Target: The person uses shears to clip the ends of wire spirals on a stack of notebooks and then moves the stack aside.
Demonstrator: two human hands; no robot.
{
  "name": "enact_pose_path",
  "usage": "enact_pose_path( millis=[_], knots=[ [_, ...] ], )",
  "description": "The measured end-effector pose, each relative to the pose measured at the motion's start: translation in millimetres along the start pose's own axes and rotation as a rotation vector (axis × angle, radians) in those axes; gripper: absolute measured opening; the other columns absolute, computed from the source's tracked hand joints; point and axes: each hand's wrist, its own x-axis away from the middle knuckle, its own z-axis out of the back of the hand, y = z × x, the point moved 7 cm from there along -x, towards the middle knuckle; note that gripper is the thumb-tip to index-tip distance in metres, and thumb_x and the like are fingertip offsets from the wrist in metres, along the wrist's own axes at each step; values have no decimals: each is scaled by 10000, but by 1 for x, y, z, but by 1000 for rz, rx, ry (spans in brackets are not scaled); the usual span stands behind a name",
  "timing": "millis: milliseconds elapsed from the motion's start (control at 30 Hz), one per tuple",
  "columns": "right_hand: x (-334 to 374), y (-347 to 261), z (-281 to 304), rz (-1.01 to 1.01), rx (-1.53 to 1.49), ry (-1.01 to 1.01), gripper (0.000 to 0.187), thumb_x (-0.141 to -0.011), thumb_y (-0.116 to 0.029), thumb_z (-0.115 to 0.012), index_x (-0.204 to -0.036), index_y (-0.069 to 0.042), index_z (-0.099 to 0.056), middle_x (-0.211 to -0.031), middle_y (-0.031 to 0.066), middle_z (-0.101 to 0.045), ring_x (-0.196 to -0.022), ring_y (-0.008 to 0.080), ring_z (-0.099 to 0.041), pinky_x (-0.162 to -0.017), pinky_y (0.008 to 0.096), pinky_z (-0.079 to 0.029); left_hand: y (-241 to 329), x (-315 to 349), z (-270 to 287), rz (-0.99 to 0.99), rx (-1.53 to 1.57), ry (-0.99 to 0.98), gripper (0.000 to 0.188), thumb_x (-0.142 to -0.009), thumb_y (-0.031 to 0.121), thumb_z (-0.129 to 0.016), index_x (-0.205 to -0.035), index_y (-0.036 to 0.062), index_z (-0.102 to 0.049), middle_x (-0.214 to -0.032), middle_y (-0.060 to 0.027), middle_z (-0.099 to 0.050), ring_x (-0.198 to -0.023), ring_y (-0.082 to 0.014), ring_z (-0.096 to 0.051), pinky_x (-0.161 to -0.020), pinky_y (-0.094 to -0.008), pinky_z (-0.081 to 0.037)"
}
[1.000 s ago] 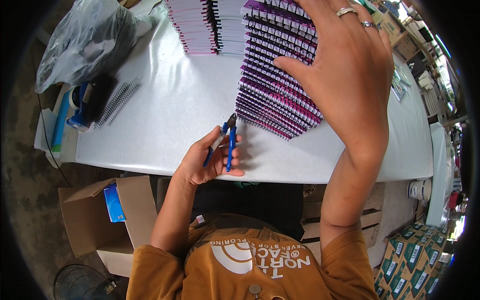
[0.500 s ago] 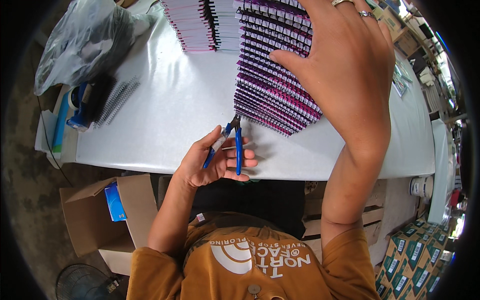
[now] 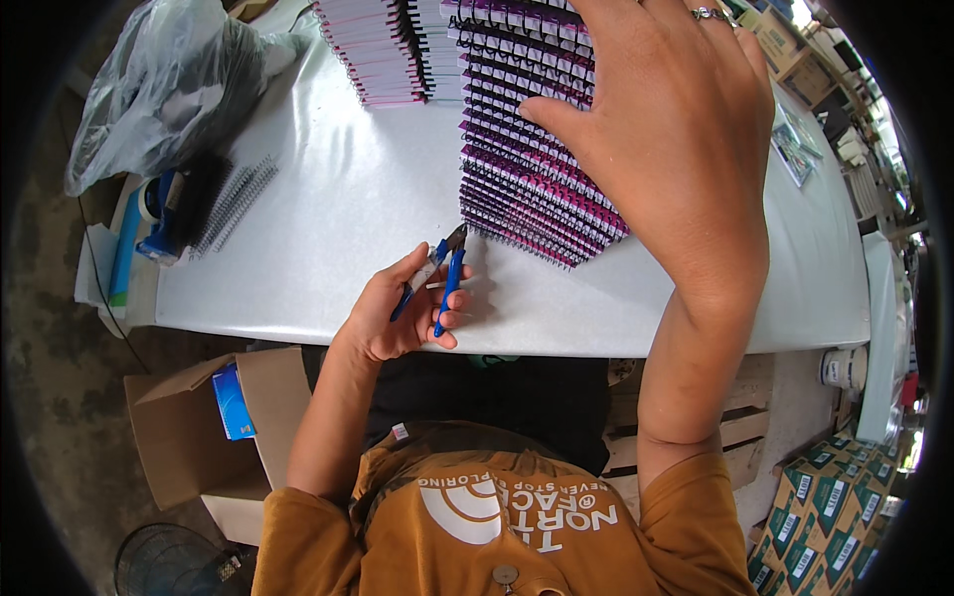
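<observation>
My left hand (image 3: 402,308) is wrapped round blue-handled wire cutters (image 3: 447,288). Their handles are spread apart, and the dark jaws meet the near left corner of a tall stack of wire-bound notebooks (image 3: 527,159). Purple covers and black spiral bindings show along the side of this stack. Over its right part reaches my right hand (image 3: 676,129), thumb stretched out across the bindings and the other fingers apart. The tips of those fingers run past the top edge of the picture, so their contact with the stack is hidden.
Another stack of spiral notebooks (image 3: 383,60) stands behind, on the white table (image 3: 328,219). Loose wire coils (image 3: 234,204), a blue tape dispenser (image 3: 159,214) and a clear plastic bag (image 3: 169,79) lie at left. Below is a cardboard box (image 3: 179,427); patterned cartons (image 3: 825,517) stand lower right.
My left hand has shifted slightly left with the wire cutters, its fingers curling closer round the handles, which have come nearer together. My right hand has moved a little left.
</observation>
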Motion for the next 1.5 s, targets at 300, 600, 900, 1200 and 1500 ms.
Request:
enact_pose_path(
  millis=[300, 600, 900, 1200, 1500],
  knots=[
    [4, 2, -1, 4, 6, 14, 523, -580, -95, -753, -1071, -87, -571, -1014, 66, -578, -931, 239, -541, -764, 366, -372, 17, 11, -8, -106, -1229, 834, 486, -961, 441, -340, -979, -11, -520, -692, -69, -513, -623, -166, -542, -490, -323, -485],
    [6, 2, 0, 11, 11, 34, 515, -589, -94, -745, -1073, -82, -570, -1022, 69, -580, -936, 239, -541, -767, 368, -371, -3, 5, -13, 6, -529, 479, 569, -951, 479, -305, -1178, -20, -459, -1012, -192, -593, -938, -308, -612, -792, -504, -497],
    [5, 1, -2, 19, 17, 52, 507, -597, -92, -738, -1075, -77, -569, -1030, 72, -582, -942, 239, -541, -770, 370, -370, -6, -3, -1, -26, -149, 270, 607, -949, 487, -298, -1247, -28, -417, -1061, -194, -571, -976, -314, -599, -828, -539, -491],
    [6, 2, -2, 35, 36, 79, 500, -605, -91, -730, -1078, -72, -568, -1039, 75, -583, -947, 238, -541, -773, 372, -369, 34, 6, -28, 75, -1545, 931, 445, -968, 394, -333, -1037, -14, -497, -736, -128, -543, -686, -213, -583, -543, -386, -495],
    [-3, 2, 8, -29, -108, 21, 507, -633, -146, -718, -1115, -107, -566, -1083, 72, -576, -998, 236, -530, -833, 373, -352, 77, 41, -30, 66, -1879, 883, 532, -877, 318, -490, -1294, 7, -377, -907, -133, -608, -825, -234, -610, -733, -366, -472]
  ],
)
